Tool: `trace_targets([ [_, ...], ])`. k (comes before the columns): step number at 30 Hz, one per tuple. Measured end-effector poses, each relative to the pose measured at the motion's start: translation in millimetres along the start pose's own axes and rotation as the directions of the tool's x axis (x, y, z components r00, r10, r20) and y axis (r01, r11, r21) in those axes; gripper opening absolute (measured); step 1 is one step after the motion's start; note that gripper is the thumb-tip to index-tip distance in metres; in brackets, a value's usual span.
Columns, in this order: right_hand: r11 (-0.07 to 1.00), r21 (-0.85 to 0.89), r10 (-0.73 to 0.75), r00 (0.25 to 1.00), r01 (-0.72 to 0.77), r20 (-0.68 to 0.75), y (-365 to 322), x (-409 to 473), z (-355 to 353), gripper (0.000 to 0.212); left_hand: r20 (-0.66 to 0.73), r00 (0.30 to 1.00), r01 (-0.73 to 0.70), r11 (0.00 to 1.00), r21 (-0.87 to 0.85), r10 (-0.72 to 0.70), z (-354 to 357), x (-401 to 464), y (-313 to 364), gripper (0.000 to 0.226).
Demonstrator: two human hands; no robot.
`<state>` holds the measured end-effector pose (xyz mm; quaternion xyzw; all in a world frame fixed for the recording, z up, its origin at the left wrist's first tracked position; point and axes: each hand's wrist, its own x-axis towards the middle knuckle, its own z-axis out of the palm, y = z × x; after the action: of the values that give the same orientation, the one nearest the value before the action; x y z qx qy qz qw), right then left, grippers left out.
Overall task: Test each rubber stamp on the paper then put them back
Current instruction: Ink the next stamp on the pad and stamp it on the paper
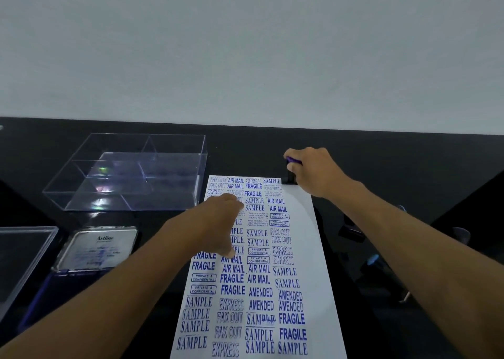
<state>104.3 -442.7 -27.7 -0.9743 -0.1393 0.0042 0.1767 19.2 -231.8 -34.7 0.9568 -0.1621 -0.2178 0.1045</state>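
Clear divided organizer empty; left hand flat on stamped paper; right hand gripping rubber stamp.

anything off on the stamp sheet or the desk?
One print on the paper looks botched: a SAMPLE imprint near the bottom, third column, is smeared, its last letters garbled. Neighbouring prints read clean. Nothing else stands out.
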Motion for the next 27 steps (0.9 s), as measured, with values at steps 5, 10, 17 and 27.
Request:
trace_targets([
  [5, 0.998, 0.051, -0.016, 0.995, 0.021, -0.099, 1, -22, 15, 0.010, 0.009, 1.000, 0.004, 1.000, 0.016, -0.004, -1, 1, 1, 0.098],
  [10, 0.997, 0.074, 0.029, 1.000, -0.029, 0.003, 0, -7, 1, 0.018, 0.051, 0.998, 0.035, 0.999, 0.032, -0.036, -8, 3, 2, 0.089],
  [17, 0.987, 0.130, 0.115, 0.982, -0.095, -0.150, 7, -12, -28, 0.021, -0.041, 0.997, 0.061, 0.998, -0.033, -0.062, -16, 12, 4, 0.073],
  [27, 0.904, 0.111, 0.424, 0.899, -0.413, -0.108, 84, -65, -50, 0.029, -0.252, 0.966, -0.078, 0.993, -0.094, 0.052, -7, 30, 68, 0.057],
])
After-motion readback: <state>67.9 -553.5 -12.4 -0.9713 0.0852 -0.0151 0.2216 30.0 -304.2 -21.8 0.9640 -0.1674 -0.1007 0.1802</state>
